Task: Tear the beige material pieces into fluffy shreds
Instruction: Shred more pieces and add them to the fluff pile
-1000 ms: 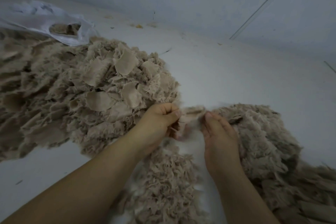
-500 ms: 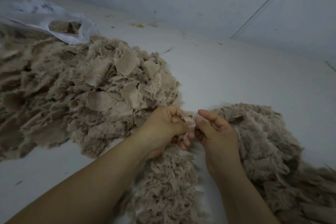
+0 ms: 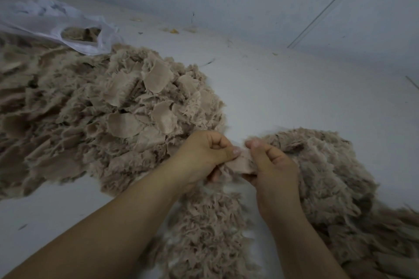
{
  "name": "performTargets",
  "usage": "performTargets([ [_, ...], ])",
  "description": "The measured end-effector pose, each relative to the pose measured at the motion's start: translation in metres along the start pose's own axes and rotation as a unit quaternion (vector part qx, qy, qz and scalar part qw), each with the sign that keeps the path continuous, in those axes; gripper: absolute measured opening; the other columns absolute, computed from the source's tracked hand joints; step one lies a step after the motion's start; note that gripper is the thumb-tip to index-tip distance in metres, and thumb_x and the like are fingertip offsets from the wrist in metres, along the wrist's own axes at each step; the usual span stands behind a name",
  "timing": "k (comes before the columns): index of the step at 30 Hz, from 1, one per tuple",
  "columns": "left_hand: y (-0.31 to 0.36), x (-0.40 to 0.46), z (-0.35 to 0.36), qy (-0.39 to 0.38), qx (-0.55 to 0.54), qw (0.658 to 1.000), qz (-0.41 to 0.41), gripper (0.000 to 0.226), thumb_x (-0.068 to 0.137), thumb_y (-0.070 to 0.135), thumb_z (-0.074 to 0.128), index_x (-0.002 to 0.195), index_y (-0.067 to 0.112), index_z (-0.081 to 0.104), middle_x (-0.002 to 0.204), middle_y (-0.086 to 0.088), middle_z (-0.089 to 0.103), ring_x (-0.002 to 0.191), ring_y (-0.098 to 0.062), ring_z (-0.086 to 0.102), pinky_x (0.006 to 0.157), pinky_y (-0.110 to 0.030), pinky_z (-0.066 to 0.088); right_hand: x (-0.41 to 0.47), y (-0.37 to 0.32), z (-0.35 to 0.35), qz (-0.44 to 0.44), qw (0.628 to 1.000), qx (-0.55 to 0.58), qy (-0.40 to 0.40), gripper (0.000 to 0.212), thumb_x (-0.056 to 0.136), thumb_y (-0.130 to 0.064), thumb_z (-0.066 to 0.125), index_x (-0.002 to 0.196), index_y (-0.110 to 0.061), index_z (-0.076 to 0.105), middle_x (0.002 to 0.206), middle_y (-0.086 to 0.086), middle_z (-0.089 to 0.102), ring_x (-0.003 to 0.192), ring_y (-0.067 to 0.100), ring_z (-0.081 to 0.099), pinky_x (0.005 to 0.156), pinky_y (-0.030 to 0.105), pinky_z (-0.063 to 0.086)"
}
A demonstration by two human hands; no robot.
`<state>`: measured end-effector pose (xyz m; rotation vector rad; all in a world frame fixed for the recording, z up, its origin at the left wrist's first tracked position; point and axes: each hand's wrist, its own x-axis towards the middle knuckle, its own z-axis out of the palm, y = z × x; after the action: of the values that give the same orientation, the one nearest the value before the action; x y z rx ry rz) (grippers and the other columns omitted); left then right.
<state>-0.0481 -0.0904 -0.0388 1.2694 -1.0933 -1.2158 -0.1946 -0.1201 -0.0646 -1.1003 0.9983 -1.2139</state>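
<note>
Head view is showing the job partway through — a heap of fluffy shreds (image 3: pixel 335 179) is lying at the right and more shreds (image 3: pixel 208 229) are trailing toward the camera, while a large pile of untorn beige pieces (image 3: pixel 108 115) is waiting at the left on the pale tabletop (image 3: pixel 294 97). Both hands are working one beige piece (image 3: pixel 240 164) between them: the left hand (image 3: pixel 204 156) is pinching its left edge, the right hand (image 3: pixel 272 170) its right edge — fingers curled tight around it.

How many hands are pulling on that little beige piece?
2. The left hand pinches the beige piece on its left side, the right hand pinches its right side, between the fluffy piles.
</note>
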Motion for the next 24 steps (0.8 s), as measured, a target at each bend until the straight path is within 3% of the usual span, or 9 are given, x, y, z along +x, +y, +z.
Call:
performTargets([
  [3,-0.002,0.002,-0.001,0.018,-0.016,1.0,-0.004,0.032,0.093,0.019,0.065,0.067,-0.001,0.062,0.049,-0.012,0.055,0.032,-0.018,0.042,0.035,-0.021,0.035,-0.002,-0.003,-0.001,0.016,0.999,0.015,-0.024,0.034,0.075,-0.05,0.072,0.087,-0.019,0.078,0.09,0.017,0.076,0.083,0.029,0.074,0.073,0.043,0.062],
  [6,-0.005,0.002,-0.005,0.048,-0.002,0.999,-0.012,0.039,0.096,0.029,0.061,0.075,-0.004,0.065,0.049,-0.008,0.054,0.039,-0.022,0.038,0.036,-0.023,0.035,-0.002,-0.004,0.0,0.029,0.998,0.017,-0.047,0.038,0.066,-0.033,0.082,0.098,-0.013,0.073,0.094,0.026,0.073,0.086,0.037,0.071,0.081,0.048,0.06],
  [10,-0.006,0.002,-0.009,0.052,-0.005,0.999,-0.015,0.041,0.095,0.034,0.059,0.066,0.007,0.068,0.047,-0.008,0.053,0.039,-0.02,0.037,0.034,-0.021,0.035,-0.001,-0.003,-0.001,0.022,0.999,0.029,-0.023,0.006,0.082,-0.021,0.075,0.084,-0.017,0.078,0.079,0.008,0.075,0.069,0.017,0.07,0.061,0.026,0.057],
  [12,-0.001,0.0,-0.015,-0.055,0.008,0.997,-0.054,0.044,0.092,0.039,0.06,0.075,-0.001,0.067,0.053,-0.014,0.06,0.034,-0.019,0.044,0.034,-0.021,0.039,0.0,-0.003,-0.002,0.022,0.999,0.034,-0.019,0.021,0.091,-0.018,0.068,0.074,-0.021,0.08,0.076,0.006,0.074,0.069,0.015,0.07,0.06,0.024,0.056],
  [14,0.008,-0.004,-0.024,-0.211,0.059,0.969,-0.116,0.051,0.09,0.043,0.06,0.084,-0.008,0.065,0.07,-0.022,0.07,0.034,-0.019,0.054,0.035,-0.021,0.043,0.0,-0.005,-0.002,0.024,0.999,0.041,-0.013,0.029,0.095,-0.016,0.064,0.072,-0.021,0.08,0.075,0.008,0.074,0.07,0.018,0.071,0.061,0.027,0.057],
  [16,0.015,-0.007,-0.032,-0.27,0.112,0.948,-0.126,0.051,0.091,0.042,0.061,0.091,-0.008,0.064,0.087,-0.022,0.073,0.033,-0.017,0.055,0.035,-0.021,0.042,0.0,-0.006,-0.001,0.025,0.999,0.038,-0.005,0.029,0.096,-0.015,0.063,0.072,-0.018,0.079,0.077,0.013,0.074,0.07,0.023,0.071,0.061,0.03,0.058],
  [19,0.017,-0.005,-0.031,-0.165,0.129,0.975,-0.071,0.042,0.082,0.044,0.067,0.091,0.003,0.064,0.081,-0.014,0.071,0.03,-0.014,0.038,0.036,-0.021,0.028,-0.001,-0.006,-0.001,0.031,0.999,0.026,0.0,0.025,0.095,-0.014,0.065,0.073,-0.012,0.078,0.082,0.023,0.073,0.072,0.03,0.072,0.061,0.034,0.058],
  [21,0.013,-0.001,-0.024,-0.109,0.136,0.984,-0.039,0.041,0.076,0.046,0.071,0.086,0.006,0.065,0.069,-0.009,0.063,0.04,-0.016,0.038,0.043,-0.026,0.029,-0.003,-0.007,0.0,0.034,0.999,0.013,-0.003,0.024,0.092,-0.017,0.069,0.07,-0.013,0.076,0.08,0.023,0.073,0.07,0.03,0.071,0.058,0.034,0.058],
  [24,0.007,-0.002,-0.017,-0.113,0.13,0.985,-0.019,0.026,0.089,0.026,0.069,0.068,0.01,0.063,0.049,-0.002,0.05,0.041,-0.011,0.037,0.043,-0.02,0.031,-0.005,-0.008,0.002,0.038,0.999,-0.007,-0.01,0.026,0.089,-0.025,0.071,0.068,-0.01,0.074,0.075,0.022,0.072,0.064,0.027,0.07,0.056,0.036,0.059],
])
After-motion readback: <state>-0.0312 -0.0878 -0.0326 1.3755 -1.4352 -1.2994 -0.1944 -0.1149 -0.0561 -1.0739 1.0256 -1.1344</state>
